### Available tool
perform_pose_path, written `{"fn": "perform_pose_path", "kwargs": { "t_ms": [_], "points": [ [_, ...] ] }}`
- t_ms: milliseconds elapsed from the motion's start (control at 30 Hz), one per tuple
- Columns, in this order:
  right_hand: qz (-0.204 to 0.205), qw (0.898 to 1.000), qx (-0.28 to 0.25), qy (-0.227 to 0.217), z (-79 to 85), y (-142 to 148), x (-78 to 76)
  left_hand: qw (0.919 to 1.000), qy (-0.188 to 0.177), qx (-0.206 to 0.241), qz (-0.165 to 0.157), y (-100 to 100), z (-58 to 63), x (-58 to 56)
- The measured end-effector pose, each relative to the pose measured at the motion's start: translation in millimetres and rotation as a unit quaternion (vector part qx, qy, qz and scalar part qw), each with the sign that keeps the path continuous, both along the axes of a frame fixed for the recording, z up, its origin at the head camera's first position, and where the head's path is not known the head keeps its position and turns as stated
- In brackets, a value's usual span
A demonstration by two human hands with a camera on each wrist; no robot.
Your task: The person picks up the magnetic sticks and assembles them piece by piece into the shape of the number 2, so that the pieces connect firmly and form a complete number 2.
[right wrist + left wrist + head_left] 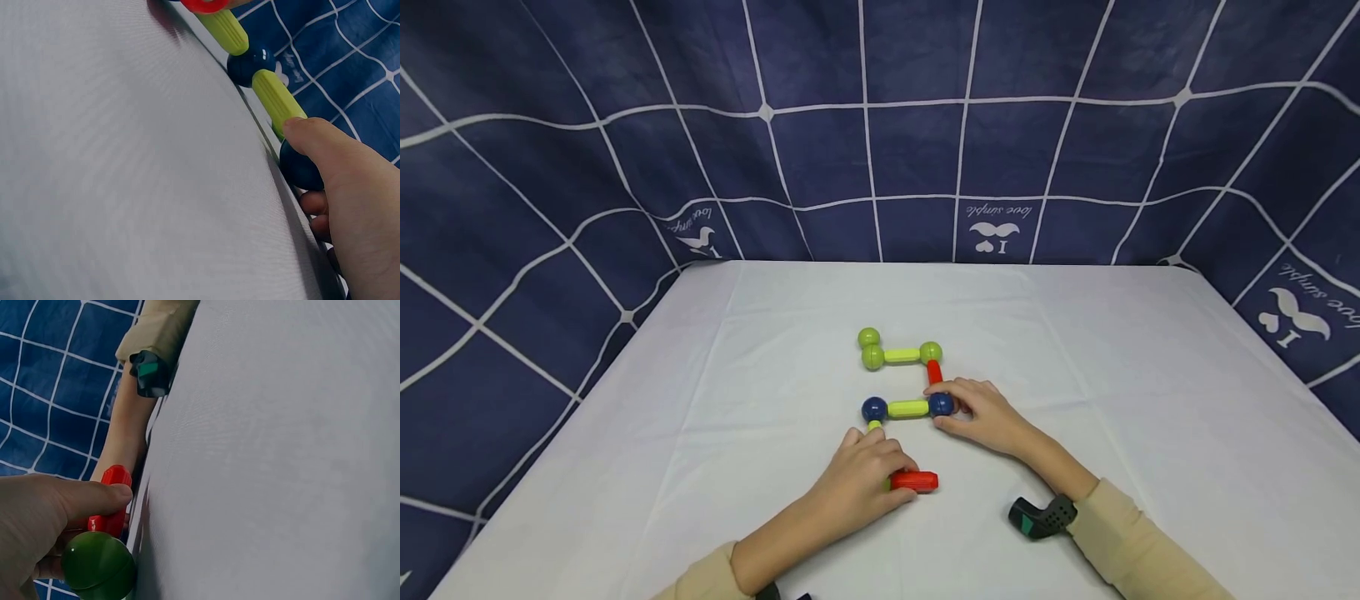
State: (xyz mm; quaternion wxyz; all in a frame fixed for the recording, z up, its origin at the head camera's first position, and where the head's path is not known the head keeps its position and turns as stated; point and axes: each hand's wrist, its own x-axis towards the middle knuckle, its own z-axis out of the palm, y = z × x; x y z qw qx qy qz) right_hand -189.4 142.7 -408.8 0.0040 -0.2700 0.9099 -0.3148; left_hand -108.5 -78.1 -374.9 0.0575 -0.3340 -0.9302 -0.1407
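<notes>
A chain of toy building rods and balls winds across the table. My left hand [863, 477] pinches a red rod [916, 482] between thumb and fingers; a green ball [99, 566] sits at the rod's end, mostly hidden in the head view. My right hand [985, 414] holds a blue ball [941, 404] where a lime rod [908, 408] and a second red rod [934, 372] meet. At the lime rod's other end is another blue ball [874, 408], with a short bit of lime rod [875, 425] running toward my left hand.
Beyond my hands, the chain's far part has a green ball [930, 352], a lime rod [902, 355] and two touching green balls, the farther one [868, 337] at the tip. A white cloth [722, 433] covers the table. Dark blue gridded curtains [917, 150] surround it.
</notes>
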Motion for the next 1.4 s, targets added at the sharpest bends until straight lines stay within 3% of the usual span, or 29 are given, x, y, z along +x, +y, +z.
{"fn": "perform_pose_path", "kwargs": {
  "t_ms": [267, 433, 500, 600, 767, 900, 1100, 1400],
  "points": [
    [-0.007, 1.0, -0.001, -0.001, -3.0, 1.2, 0.2, 0.9997, -0.02, 0.017, 0.001, -1.1, 7.1, -6.5],
    [-0.005, 1.0, 0.0, -0.002, -3.3, 2.0, -0.1, 0.9925, -0.043, 0.098, 0.059, -4.5, 23.3, -35.2],
    [-0.005, 1.0, 0.001, -0.003, -3.1, 1.9, -0.1, 0.9842, -0.05, 0.14, 0.096, -7.6, 27.0, -53.6],
    [-0.005, 1.0, 0.004, -0.007, -2.6, 1.5, 0.2, 0.9641, -0.08, 0.205, 0.149, -13.4, 26.8, -83.9],
    [-0.009, 1.0, 0.007, -0.02, -1.9, 0.1, 0.8, 0.9209, -0.147, 0.296, 0.206, -21.8, 11.3, -129.3],
    [-0.006, 1.0, 0.009, -0.018, -2.0, -0.4, -0.3, 0.9026, -0.157, 0.324, 0.236, -22.8, -2.2, -151.8],
    [-0.003, 1.0, 0.008, -0.018, -0.9, -1.2, -1.3, 0.8965, -0.17, 0.317, 0.258, -19.8, -15.1, -167.1],
    [-0.006, 1.0, 0.005, -0.022, -0.5, -0.9, -1.3, 0.8845, -0.189, 0.329, 0.271, -18.7, -18.7, -167.3]
  ]
}}
